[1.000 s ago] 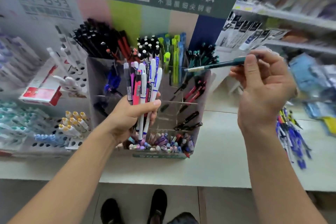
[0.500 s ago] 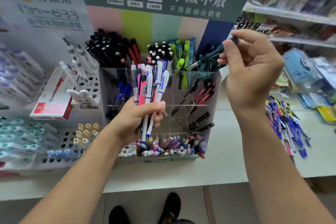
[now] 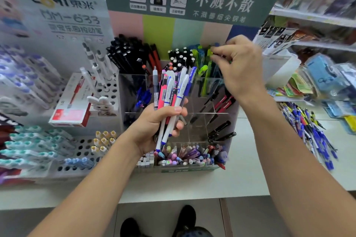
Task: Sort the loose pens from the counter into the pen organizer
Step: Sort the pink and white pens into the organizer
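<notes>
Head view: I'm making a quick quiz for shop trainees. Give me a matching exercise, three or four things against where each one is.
Things:
1. bundle of pens
2. loose pens
3. red pen box
4. right hand

Places:
A. leaning by the white peg rack
B. over the organizer's back right compartments
C. gripped in the left hand
D. on the counter, right of the organizer

Pairs: 1-C, 2-D, 3-A, 4-B

Bare forearms (image 3: 82,184) without sleeves, and 2 black shoes (image 3: 185,217).
</notes>
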Action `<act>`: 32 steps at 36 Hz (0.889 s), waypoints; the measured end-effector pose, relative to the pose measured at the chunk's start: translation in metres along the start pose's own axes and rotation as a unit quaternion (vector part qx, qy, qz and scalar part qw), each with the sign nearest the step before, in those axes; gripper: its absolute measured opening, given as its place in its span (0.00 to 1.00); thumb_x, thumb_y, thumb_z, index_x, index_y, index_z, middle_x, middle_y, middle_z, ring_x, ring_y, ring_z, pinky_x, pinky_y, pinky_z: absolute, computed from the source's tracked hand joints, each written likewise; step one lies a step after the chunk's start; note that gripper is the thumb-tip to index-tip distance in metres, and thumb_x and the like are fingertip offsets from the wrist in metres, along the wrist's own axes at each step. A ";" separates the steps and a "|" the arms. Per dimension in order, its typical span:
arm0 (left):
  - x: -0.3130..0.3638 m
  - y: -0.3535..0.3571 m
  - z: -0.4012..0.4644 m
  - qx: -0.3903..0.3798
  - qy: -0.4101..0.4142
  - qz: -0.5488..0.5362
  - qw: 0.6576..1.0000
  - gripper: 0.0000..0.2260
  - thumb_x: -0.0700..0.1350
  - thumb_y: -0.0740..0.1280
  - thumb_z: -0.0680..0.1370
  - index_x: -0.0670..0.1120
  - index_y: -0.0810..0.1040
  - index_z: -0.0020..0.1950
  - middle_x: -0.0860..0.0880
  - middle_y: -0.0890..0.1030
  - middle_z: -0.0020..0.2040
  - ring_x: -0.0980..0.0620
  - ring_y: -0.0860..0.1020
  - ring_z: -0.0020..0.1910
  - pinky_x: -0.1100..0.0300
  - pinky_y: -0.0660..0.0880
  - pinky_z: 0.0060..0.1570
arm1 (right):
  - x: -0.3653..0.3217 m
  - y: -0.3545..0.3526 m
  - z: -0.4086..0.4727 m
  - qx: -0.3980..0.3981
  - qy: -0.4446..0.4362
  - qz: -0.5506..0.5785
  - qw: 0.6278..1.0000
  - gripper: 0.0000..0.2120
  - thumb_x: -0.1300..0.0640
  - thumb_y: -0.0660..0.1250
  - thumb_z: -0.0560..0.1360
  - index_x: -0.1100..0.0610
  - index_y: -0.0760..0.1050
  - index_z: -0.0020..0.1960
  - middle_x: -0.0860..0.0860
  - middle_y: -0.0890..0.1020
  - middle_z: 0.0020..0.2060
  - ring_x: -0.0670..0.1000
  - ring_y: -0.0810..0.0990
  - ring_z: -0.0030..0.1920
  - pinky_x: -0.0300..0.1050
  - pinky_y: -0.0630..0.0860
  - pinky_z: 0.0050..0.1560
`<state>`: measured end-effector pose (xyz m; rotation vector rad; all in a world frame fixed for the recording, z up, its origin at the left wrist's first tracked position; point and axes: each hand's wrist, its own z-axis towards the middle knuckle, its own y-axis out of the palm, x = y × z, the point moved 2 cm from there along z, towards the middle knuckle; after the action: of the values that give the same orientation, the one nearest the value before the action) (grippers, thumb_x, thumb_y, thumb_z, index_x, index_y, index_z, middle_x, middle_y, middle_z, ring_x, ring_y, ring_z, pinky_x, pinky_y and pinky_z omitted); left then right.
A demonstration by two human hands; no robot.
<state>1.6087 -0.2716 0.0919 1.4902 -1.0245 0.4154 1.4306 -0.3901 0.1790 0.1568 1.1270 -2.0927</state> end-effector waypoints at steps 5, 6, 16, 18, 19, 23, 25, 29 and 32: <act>0.000 -0.003 -0.002 0.028 0.012 0.021 0.999 0.15 0.39 0.69 0.72 0.41 0.78 0.58 0.45 0.83 0.42 0.52 0.78 0.31 0.63 0.74 0.27 | 0.000 0.010 -0.014 -0.016 -0.002 -0.102 0.995 0.13 0.56 0.66 0.81 0.57 0.83 0.62 0.57 0.76 0.46 0.60 0.74 0.48 0.53 0.74 0.45; -0.001 -0.004 -0.003 0.033 0.015 0.026 0.999 0.13 0.39 0.69 0.72 0.41 0.80 0.56 0.44 0.83 0.42 0.51 0.78 0.31 0.63 0.75 0.27 | -0.005 0.008 -0.019 -0.014 0.000 -0.106 0.994 0.14 0.56 0.65 0.81 0.57 0.81 0.64 0.56 0.76 0.48 0.58 0.74 0.49 0.52 0.74 0.47; -0.005 -0.007 -0.015 0.017 0.001 0.197 0.980 0.09 0.38 0.75 0.72 0.42 0.77 0.47 0.48 0.77 0.31 0.50 0.77 0.29 0.56 0.77 0.31 | -0.049 0.017 -0.089 -0.164 0.296 0.342 0.877 0.14 0.56 0.77 0.73 0.52 0.80 0.57 0.47 0.83 0.36 0.47 0.76 0.30 0.39 0.71 0.29; -0.007 -0.007 -0.017 -0.008 -0.012 0.206 0.978 0.10 0.37 0.76 0.71 0.43 0.77 0.46 0.48 0.77 0.31 0.50 0.76 0.30 0.57 0.76 0.30 | -0.044 0.020 -0.094 -0.192 0.342 0.435 0.810 0.10 0.62 0.74 0.75 0.56 0.79 0.55 0.48 0.82 0.34 0.49 0.72 0.28 0.38 0.67 0.25; -0.009 -0.007 -0.017 -0.020 -0.023 0.209 0.977 0.10 0.37 0.77 0.72 0.44 0.78 0.46 0.47 0.76 0.32 0.49 0.76 0.30 0.57 0.76 0.30 | -0.042 0.019 -0.096 -0.208 0.364 0.456 0.785 0.10 0.64 0.73 0.75 0.57 0.79 0.55 0.49 0.82 0.34 0.48 0.72 0.28 0.37 0.66 0.24; -0.013 -0.007 -0.017 -0.023 -0.047 0.227 0.972 0.06 0.35 0.74 0.75 0.44 0.79 0.46 0.46 0.77 0.33 0.48 0.76 0.31 0.56 0.77 0.30 | -0.031 0.020 -0.106 -0.220 0.388 0.444 0.777 0.10 0.66 0.72 0.76 0.60 0.77 0.55 0.56 0.81 0.41 0.53 0.74 0.35 0.37 0.67 0.26; -0.017 -0.004 -0.016 -0.013 -0.042 0.235 0.971 0.05 0.35 0.73 0.75 0.41 0.78 0.47 0.45 0.77 0.32 0.48 0.76 0.30 0.55 0.77 0.31 | -0.030 0.020 -0.110 -0.196 0.395 0.447 0.778 0.08 0.67 0.71 0.76 0.61 0.77 0.54 0.57 0.81 0.42 0.54 0.76 0.37 0.37 0.70 0.27; -0.029 -0.004 -0.015 0.018 -0.040 0.251 0.967 0.09 0.35 0.75 0.75 0.36 0.79 0.53 0.41 0.77 0.35 0.43 0.78 0.34 0.39 0.80 0.42 | -0.031 0.022 -0.117 -0.140 0.389 0.384 0.826 0.19 0.67 0.72 0.76 0.52 0.75 0.62 0.54 0.82 0.53 0.49 0.83 0.38 0.40 0.77 0.32; -0.036 -0.006 -0.018 0.021 -0.029 0.247 0.968 0.08 0.34 0.74 0.75 0.41 0.81 0.53 0.42 0.77 0.35 0.42 0.77 0.35 0.31 0.78 0.44 | -0.035 0.026 -0.124 -0.134 0.348 0.326 0.869 0.20 0.66 0.72 0.76 0.51 0.76 0.64 0.49 0.81 0.55 0.48 0.82 0.35 0.39 0.77 0.33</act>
<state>1.5991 -0.2423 0.0646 1.2792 -1.4461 0.7517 1.4444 -0.2852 0.1015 1.0671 1.4882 -1.2600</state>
